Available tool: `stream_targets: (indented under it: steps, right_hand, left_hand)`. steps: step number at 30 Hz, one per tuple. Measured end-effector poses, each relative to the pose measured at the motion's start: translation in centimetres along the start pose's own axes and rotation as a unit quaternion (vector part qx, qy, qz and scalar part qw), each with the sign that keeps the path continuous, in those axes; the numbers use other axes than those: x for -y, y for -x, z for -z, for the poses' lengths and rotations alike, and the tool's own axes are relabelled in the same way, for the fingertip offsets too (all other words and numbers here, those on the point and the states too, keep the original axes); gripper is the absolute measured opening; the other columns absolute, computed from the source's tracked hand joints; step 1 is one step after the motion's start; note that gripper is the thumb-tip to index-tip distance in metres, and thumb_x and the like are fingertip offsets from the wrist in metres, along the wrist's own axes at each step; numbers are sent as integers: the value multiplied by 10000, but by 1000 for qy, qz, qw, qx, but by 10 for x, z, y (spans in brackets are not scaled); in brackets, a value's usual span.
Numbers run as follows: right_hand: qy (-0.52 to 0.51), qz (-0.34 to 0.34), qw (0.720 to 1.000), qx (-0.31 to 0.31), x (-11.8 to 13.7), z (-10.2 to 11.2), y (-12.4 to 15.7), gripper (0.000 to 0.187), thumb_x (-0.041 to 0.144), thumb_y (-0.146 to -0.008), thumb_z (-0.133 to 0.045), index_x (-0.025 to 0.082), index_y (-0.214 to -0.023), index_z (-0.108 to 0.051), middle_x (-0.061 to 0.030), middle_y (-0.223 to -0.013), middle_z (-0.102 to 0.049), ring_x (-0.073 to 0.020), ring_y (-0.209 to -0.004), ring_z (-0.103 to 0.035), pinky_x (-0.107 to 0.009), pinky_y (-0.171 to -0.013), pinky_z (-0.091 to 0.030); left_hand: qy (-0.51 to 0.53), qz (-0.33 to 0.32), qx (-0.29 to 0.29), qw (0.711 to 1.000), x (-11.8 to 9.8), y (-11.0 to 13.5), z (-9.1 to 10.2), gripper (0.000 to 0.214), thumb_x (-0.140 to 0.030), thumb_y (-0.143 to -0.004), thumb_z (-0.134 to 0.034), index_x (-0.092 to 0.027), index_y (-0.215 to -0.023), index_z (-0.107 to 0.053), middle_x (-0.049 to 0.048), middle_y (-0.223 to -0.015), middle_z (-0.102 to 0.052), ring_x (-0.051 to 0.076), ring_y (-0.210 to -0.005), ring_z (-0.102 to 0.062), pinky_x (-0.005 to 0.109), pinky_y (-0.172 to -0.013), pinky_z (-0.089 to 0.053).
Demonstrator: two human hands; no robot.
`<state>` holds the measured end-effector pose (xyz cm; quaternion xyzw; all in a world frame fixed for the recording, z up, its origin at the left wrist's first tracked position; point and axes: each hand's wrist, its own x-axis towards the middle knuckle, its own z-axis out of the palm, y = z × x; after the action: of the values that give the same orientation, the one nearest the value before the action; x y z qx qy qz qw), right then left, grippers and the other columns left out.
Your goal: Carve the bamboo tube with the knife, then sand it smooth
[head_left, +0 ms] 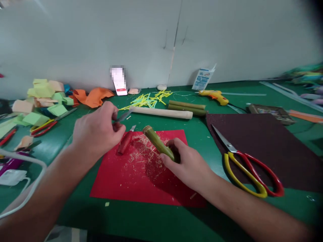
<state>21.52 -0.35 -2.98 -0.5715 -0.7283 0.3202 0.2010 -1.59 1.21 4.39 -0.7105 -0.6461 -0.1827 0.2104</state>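
My right hand (185, 163) grips a short green bamboo piece (157, 141) near its lower end, and the cut end points up and left over a red sheet (126, 181) strewn with shavings. A small knife sits in my left hand (97, 129), its blade (123, 116) sticking out to the right, a little left of and above the bamboo's cut end. On the red sheet, just under that hand, lies a red-handled craft knife (125, 142).
Large red-and-yellow scissors (248, 168) lie on a dark maroon sheet (277, 151) at right. Behind the red sheet are a pale bamboo stick (161, 112), two green bamboo pieces (188, 107), yellow and green strips (148, 98) and a yellow glue gun (214, 95). Folded coloured paper (42, 99) and more scissors (47, 126) sit at left.
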Motion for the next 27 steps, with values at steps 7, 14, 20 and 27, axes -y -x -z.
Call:
stream_targets:
  steps: [7,14,20,27]
  right_hand:
    - [-486,-99,864,83,11,-3,1,188,370,-785,-535,209,-830,-448,27,-607,-535,-109,-491,-453,-255,-468,-338]
    - [-567,-135,811,55,22,-5,-4,206,278,-730,-617,198,-881,-502,45,-590,-525,-90,-473,-439,-231,-440,-308]
    - [-558,-116,822,24,23,-9,-6,198,374,-801,-529,182,-836,-559,30,-556,-523,-95,-433,-431,-244,-421,-297]
    - [-623,-59,778,53,15,-10,-6,238,310,-784,-569,201,-981,-493,9,-678,-582,-126,-483,-518,-277,-485,-390]
  left_hand:
    - [57,-69,-27,996,-10,4,-33,157,-152,-645,-563,-194,-744,-448,9,-800,-587,165,-744,-577,263,-632,-419]
    - [118,-95,-19,988,-24,22,-34,347,-444,-739,-594,-190,-941,-472,14,-857,-533,148,-685,-547,239,-525,-397]
    - [87,-177,6,980,-26,24,-44,550,-523,-841,-456,-252,-1313,-377,41,-951,-560,145,-679,-575,225,-470,-382]
    - [113,-252,-110,955,-40,0,-46,453,-353,-851,-500,-203,-1277,-477,92,-1034,-546,199,-894,-569,297,-715,-480]
